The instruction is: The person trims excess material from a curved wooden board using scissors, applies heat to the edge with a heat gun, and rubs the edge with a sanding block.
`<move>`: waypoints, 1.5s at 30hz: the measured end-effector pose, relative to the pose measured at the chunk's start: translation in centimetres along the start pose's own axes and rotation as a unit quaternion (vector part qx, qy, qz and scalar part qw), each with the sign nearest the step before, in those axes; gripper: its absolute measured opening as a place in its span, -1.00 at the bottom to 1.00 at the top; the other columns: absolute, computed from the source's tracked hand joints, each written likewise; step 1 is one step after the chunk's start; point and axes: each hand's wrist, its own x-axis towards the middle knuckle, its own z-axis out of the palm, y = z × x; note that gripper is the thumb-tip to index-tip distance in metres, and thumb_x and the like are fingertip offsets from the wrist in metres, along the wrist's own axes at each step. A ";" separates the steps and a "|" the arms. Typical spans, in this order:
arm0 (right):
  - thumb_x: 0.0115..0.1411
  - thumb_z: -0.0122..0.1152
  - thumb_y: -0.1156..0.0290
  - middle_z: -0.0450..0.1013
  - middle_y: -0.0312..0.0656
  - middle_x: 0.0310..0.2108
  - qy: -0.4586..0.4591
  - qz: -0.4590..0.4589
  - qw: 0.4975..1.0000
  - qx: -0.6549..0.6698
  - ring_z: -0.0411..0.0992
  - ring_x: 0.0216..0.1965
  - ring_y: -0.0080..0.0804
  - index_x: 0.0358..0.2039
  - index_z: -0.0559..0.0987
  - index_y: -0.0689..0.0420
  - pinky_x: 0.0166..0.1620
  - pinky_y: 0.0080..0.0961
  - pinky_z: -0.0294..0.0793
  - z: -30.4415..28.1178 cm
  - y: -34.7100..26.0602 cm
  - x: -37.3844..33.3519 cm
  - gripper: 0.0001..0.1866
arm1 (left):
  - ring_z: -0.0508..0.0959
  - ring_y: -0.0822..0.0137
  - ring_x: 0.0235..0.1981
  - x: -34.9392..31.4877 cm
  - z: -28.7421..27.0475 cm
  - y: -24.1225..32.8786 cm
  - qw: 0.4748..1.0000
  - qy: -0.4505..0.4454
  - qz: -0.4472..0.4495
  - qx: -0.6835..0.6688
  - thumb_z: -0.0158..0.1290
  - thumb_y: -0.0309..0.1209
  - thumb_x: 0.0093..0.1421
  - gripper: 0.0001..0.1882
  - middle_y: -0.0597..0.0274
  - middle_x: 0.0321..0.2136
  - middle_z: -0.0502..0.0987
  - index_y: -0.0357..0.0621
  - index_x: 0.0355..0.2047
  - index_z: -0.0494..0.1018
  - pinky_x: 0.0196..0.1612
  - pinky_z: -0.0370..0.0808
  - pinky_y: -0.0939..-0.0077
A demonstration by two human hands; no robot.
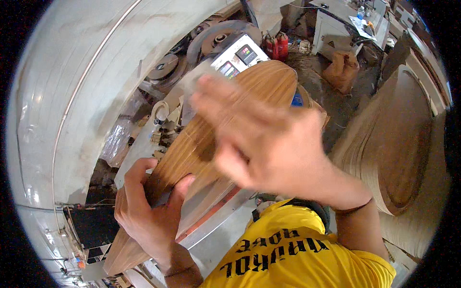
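A long brown wood-grain panel (271, 79) with a rounded far end slants from the lower left up toward the middle of the head view. My left hand (151, 213) grips its near part, fingers bent around the left edge and thumb at the right side. Over the panel's middle is my right hand (283, 151), smeared by motion. Its fingers reach toward the upper left; whether they touch the wood or hold anything cannot be made out. Below the panel runs a pale surface with a red-orange strip (211, 213) along its edge.
A white control box (242, 55) with small displays stands past the panel's far end. Small loose parts (161, 137) lie on the left. Stacked oval wood sheets (403, 139) stand at right. Behind are red fire extinguishers (277, 47), a brown sack (342, 71) and a large round wheel (216, 41).
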 end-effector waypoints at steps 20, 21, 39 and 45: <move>0.31 0.17 0.53 0.64 0.05 0.17 0.024 0.023 0.999 -0.019 0.73 0.01 -0.14 0.15 0.72 0.18 0.06 -0.31 0.71 0.9 2.7 2.9 -0.59 | 0.66 -0.03 -0.45 2.5 2.0 -1.0 0.999 0.035 0.016 0.023 0.58 0.14 -0.14 -0.14 0.25 -0.48 0.59 0.22 0.14 0.48 -0.37 0.58 0.02; 0.32 0.15 0.54 0.64 0.06 0.17 -0.003 -0.003 1.000 -0.008 0.73 0.01 -0.13 0.15 0.72 0.20 0.06 -0.31 0.71 0.9 1.3 2.4 -0.59 | 0.67 -0.02 -0.44 2.4 2.0 -0.9 0.999 0.023 0.007 0.024 0.58 0.14 -0.14 -0.14 0.24 -0.48 0.59 0.21 0.13 0.48 -0.36 0.58 0.02; 0.11 0.16 0.66 0.63 0.11 0.18 -0.131 -0.030 0.990 -0.037 0.72 0.03 -0.01 0.14 0.71 0.26 0.01 -0.32 0.72 -2.2 -2.9 1.9 -0.46 | 0.64 0.11 -0.35 -0.2 -0.9 0.9 0.990 -0.038 0.115 0.072 0.34 0.12 0.23 -0.38 0.23 -0.31 0.64 0.17 0.22 0.59 -0.34 0.51 0.16; 0.11 0.19 0.65 0.61 0.10 0.20 -0.146 -0.034 0.989 -0.014 0.74 -0.03 -0.03 0.17 0.70 0.23 -0.05 -0.33 0.74 -2.0 -2.5 2.0 -0.44 | 0.66 0.09 -0.28 0.6 0.1 0.6 0.983 -0.012 0.180 -0.031 0.30 -0.20 0.27 -0.52 0.19 -0.09 0.63 0.21 0.21 0.63 -0.20 0.63 0.17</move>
